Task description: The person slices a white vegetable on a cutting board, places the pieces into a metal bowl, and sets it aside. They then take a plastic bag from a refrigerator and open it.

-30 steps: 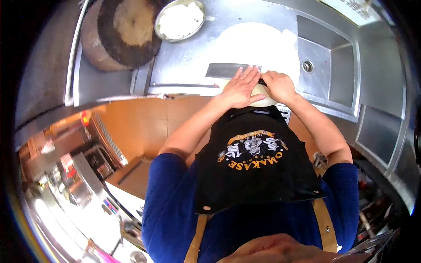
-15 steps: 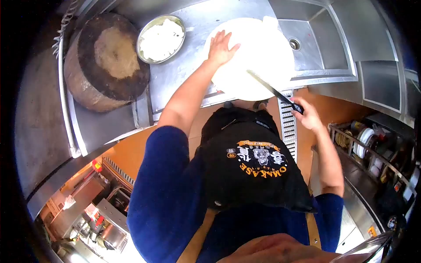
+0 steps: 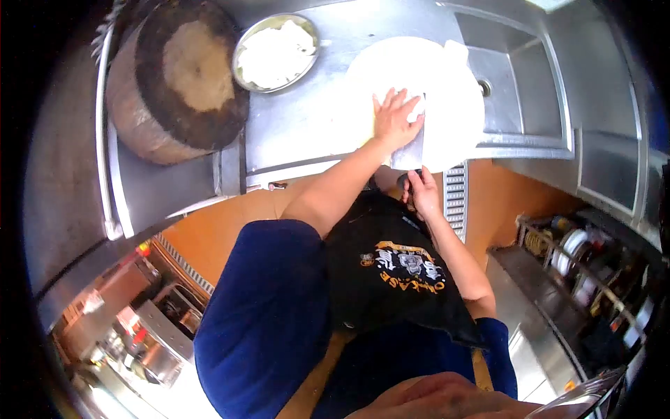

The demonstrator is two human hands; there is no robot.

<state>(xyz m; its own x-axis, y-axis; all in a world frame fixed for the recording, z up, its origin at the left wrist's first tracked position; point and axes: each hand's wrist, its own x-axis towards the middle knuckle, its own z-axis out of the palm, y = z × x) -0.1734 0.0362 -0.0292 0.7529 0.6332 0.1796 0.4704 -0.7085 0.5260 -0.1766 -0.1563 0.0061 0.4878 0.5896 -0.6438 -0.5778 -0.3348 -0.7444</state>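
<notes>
My left hand [image 3: 398, 124] lies on a round white cutting board [image 3: 452, 105], its fingers stretched and spread. A small white piece [image 3: 417, 109] shows at its fingertips; glare hides its outline and whether more lies beneath. In my right hand [image 3: 423, 194] is the black handle of a broad-bladed kitchen knife [image 3: 412, 152]. The blade reaches over the near part of the board, close beside my left hand, pointing away from me. To the left on the steel counter, a metal bowl [image 3: 238, 74] holds white cut pieces [image 3: 276, 54].
A thick round wooden chopping block [image 3: 199, 66] stands at the far left of the steel counter [image 3: 279, 133]. Right of the board is a steel sink [image 3: 499, 98]. A rack with plates [image 3: 576, 248] is at the lower right.
My right hand has brought the knife left, and its blade now points straight away from me. My left hand has moved nearer and rightward across the board, beside the blade. The view has shifted slightly.
</notes>
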